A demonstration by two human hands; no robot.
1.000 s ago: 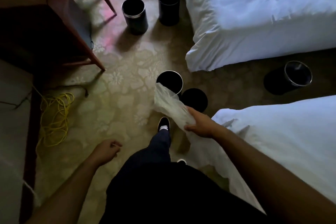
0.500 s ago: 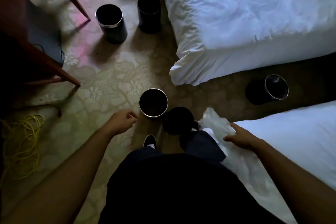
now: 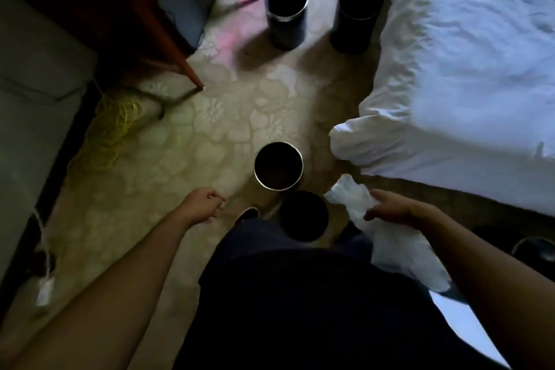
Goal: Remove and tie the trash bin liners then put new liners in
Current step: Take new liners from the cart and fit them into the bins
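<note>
The right hand (image 3: 399,210) holds a crumpled white liner (image 3: 390,246) in a narrow grip. Its fingers are curled round the plastic near the top, and the rest of the liner hangs down past the wrist toward the person's dark trousers (image 3: 300,294). The liner is in the air, just right of a dark bin (image 3: 303,216) that stands on the carpet (image 3: 204,135) in front of the person. Whether that bin already has a lining cannot be told in the dim light.

Just beyond it, touching or nearly so, stands a silver-rimmed bin (image 3: 256,168), upright, with its dark inside showing.

The left hand (image 3: 201,204) hangs over the carpet to the left of these two bins. Its grip is loose, with the fingers lightly curled and holding nothing. A shoe (image 3: 247,215) shows between this hand and the dark bin.

Farther off, two more bins (image 3: 286,27) (image 3: 354,33) stand side by side beside the bed (image 3: 465,69) with its white sheets. Another bin (image 3: 531,249) lies partly hidden behind the right forearm.

A yellow cord (image 3: 117,129) lies coiled on the floor at the left, near a wooden furniture leg (image 3: 180,60).
</note>
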